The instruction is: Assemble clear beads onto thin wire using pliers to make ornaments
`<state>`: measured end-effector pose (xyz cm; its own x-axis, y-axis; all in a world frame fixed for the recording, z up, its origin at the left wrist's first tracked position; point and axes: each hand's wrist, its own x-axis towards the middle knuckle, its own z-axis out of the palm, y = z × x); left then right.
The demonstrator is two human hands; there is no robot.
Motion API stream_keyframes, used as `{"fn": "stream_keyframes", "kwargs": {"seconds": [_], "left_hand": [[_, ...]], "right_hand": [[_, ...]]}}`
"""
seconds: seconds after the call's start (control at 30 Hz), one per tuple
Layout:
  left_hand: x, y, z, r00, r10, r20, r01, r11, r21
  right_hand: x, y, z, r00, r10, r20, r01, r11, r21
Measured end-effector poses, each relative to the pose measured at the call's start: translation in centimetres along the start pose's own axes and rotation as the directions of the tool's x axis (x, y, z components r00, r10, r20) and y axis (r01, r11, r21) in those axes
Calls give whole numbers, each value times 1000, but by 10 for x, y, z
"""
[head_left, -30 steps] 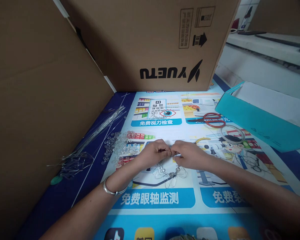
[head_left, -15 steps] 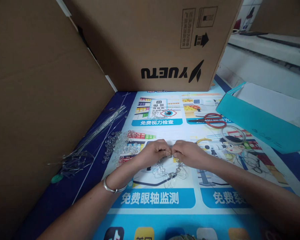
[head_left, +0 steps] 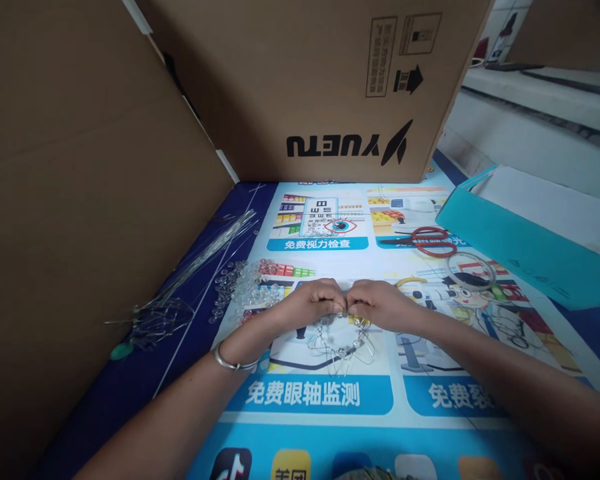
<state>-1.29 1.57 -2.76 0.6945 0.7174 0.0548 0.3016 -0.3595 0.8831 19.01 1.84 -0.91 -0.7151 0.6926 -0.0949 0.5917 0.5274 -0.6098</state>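
A ring of thin wire loops strung with clear beads, a beaded wire wreath [head_left: 344, 348], hangs toward me from between my two hands. My left hand [head_left: 316, 303] pinches its far edge, fingers curled and thumb pressed in. Close against it, my right hand [head_left: 375, 303] grips the same edge in a pinch. The exact spot between the fingertips is hidden. Left of my left hand lies a spread of loose clear beads [head_left: 245, 287]. Red-handled scissors [head_left: 433, 241] rest beyond my right hand, near a coil of wire [head_left: 473, 270].
A bundle of straight wires [head_left: 215, 243] and a tangle of bent wire pieces [head_left: 163, 321] lie at the left. Tall cardboard [head_left: 260, 80] walls the back and left. A turquoise box [head_left: 530, 247] stands at the right on the printed table cover [head_left: 330, 427].
My hands stay together on the wreath with little movement; its lower loops have shifted slightly. The whole view has moved a little to one side.
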Motion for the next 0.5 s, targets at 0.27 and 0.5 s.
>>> {"fn": "stream_keyframes", "kwargs": {"seconds": [0.27,0.5], "left_hand": [[1,-1,1,999,-14,-45,13,1000,-4],[0,-6,2,997,11,-79,-11,1000,-5]], "right_hand": [[0,4,-5,997,-68,34,66,996,67],[-4,1,-10,994,-80,69,81,996,-19]]}}
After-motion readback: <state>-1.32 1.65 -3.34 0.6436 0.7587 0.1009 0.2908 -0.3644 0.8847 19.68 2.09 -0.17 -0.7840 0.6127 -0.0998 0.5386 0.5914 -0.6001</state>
